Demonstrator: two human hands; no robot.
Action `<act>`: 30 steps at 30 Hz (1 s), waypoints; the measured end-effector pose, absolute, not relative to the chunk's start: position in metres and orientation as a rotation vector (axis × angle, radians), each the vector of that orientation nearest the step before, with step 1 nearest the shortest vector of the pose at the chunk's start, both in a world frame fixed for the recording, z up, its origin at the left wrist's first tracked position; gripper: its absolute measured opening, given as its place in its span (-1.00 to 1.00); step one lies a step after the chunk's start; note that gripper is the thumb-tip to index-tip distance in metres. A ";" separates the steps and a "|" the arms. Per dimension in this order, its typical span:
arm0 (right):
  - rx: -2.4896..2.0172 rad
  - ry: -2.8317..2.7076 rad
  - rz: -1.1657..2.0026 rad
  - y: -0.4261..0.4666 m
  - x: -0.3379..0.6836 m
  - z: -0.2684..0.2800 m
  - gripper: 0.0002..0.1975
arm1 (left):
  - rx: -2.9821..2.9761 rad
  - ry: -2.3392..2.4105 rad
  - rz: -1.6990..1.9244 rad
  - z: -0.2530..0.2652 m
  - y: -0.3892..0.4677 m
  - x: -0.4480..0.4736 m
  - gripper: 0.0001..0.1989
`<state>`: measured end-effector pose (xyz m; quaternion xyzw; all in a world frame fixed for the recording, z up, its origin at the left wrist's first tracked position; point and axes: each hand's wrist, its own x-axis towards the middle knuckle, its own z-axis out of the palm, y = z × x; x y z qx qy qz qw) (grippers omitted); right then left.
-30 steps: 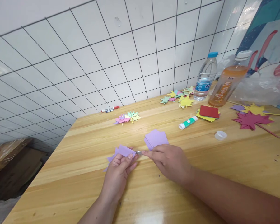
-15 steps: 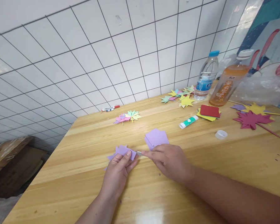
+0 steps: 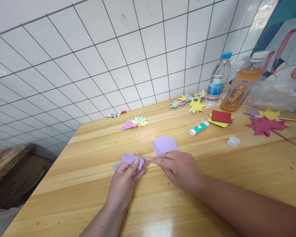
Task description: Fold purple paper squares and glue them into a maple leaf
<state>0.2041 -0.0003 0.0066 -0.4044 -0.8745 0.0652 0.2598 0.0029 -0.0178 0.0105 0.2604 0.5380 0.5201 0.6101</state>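
A folded piece of purple paper is pinched between the thumb and fingers of my left hand. Pointed purple paper pieces lie on the table just behind that hand. My right hand is closed around a small metal-bladed tool; only its short silver tip shows past the index finger, and the rest is hidden. The tip is at the right edge of the folded paper. Purple paper squares rest in a loose stack just beyond my right hand.
A glue stick, its cap and red and yellow paper squares lie to the right. Paper leaves and markers are farther back. A water bottle and an orange drink bottle stand by the tiled wall.
The silver tip has shifted very slightly at the paper's right edge. Both hands keep nearly the same place and hold; the camera view has moved a little.
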 end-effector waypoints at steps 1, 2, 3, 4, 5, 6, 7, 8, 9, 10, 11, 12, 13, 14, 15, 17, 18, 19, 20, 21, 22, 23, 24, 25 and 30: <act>-1.091 -2.371 0.180 0.000 0.204 0.006 -0.58 | 0.601 1.244 1.198 0.010 -0.017 0.003 -0.78; -1.083 -2.374 0.183 0.000 0.204 0.006 -0.58 | 0.603 1.245 1.192 0.010 -0.017 0.003 -0.78; -1.079 -2.376 0.186 0.000 0.204 0.006 -0.59 | 0.609 1.247 1.185 0.010 -0.017 0.003 -0.78; -1.077 -2.376 0.188 0.001 0.204 0.006 -0.59 | 0.618 1.248 1.180 0.010 -0.017 0.003 -0.77; -1.081 -2.377 0.190 0.001 0.204 0.006 -0.59 | 0.626 1.248 1.178 0.010 -0.017 0.003 -0.77; -1.087 -2.378 0.191 0.001 0.203 0.006 -0.59 | 0.633 1.248 1.177 0.010 -0.017 0.003 -0.77; -1.095 -2.380 0.193 0.000 0.203 0.006 -0.59 | 0.636 1.248 1.179 0.010 -0.017 0.004 -0.76; -1.100 -2.382 0.195 0.000 0.203 0.006 -0.59 | 0.635 1.249 1.182 0.010 -0.017 0.004 -0.76; -1.100 -2.385 0.197 0.000 0.203 0.006 -0.60 | 0.634 1.250 1.186 0.010 -0.018 0.005 -0.75; -1.099 -2.384 0.196 0.000 0.203 0.007 -0.60 | 0.631 1.251 1.190 0.011 -0.018 0.005 -0.75; -1.099 -2.383 0.194 0.000 0.203 0.007 -0.59 | 0.628 1.254 1.194 0.011 -0.019 0.005 -0.75; -1.098 -2.381 0.187 0.000 0.203 0.007 -0.59 | 0.625 1.257 1.199 0.011 -0.019 0.006 -0.75; -1.099 -2.378 0.179 0.000 0.203 0.007 -0.59 | 0.622 1.261 1.203 0.012 -0.019 0.006 -0.75; -1.099 -2.372 0.168 -0.001 0.203 0.007 -0.60 | 0.620 1.263 1.203 0.012 -0.019 0.006 -0.75; -1.099 -2.365 0.161 -0.001 0.203 0.007 -0.60 | 0.620 1.265 1.200 0.012 -0.019 0.006 -0.75; -1.088 -2.363 0.160 0.000 0.204 0.007 -0.60 | 0.626 1.263 1.191 0.013 -0.018 0.005 -0.76; -1.082 -2.364 0.166 0.000 0.204 0.006 -0.59 | 0.632 1.261 1.187 0.012 -0.018 0.005 -0.76; -1.076 -2.369 0.176 0.000 0.204 0.006 -0.59 | 0.639 1.260 1.182 0.012 -0.018 0.005 -0.78; -1.070 -2.373 0.187 0.000 0.204 0.006 -0.59 | 0.645 1.257 1.175 0.012 -0.018 0.005 -0.79; -1.068 -2.375 0.197 -0.001 0.204 0.006 -0.59 | 0.649 1.255 1.166 0.011 -0.017 0.005 -0.79; -1.068 -2.373 0.204 -0.001 0.204 0.006 -0.60 | 0.652 1.253 1.157 0.011 -0.017 0.005 -0.80; -1.071 -2.372 0.209 -0.001 0.204 0.005 -0.60 | 0.655 1.250 1.150 0.011 -0.017 0.005 -0.80; -1.075 -2.371 0.213 -0.001 0.203 0.005 -0.60 | 0.656 1.246 1.145 0.010 -0.017 0.005 -0.80; -1.078 -2.369 0.215 -0.001 0.203 0.005 -0.59 | 0.656 1.243 1.146 0.010 -0.017 0.005 -0.80; -1.073 -2.337 0.194 0.000 0.203 0.003 -0.60 | 0.642 1.259 1.181 0.011 -0.019 0.006 -0.78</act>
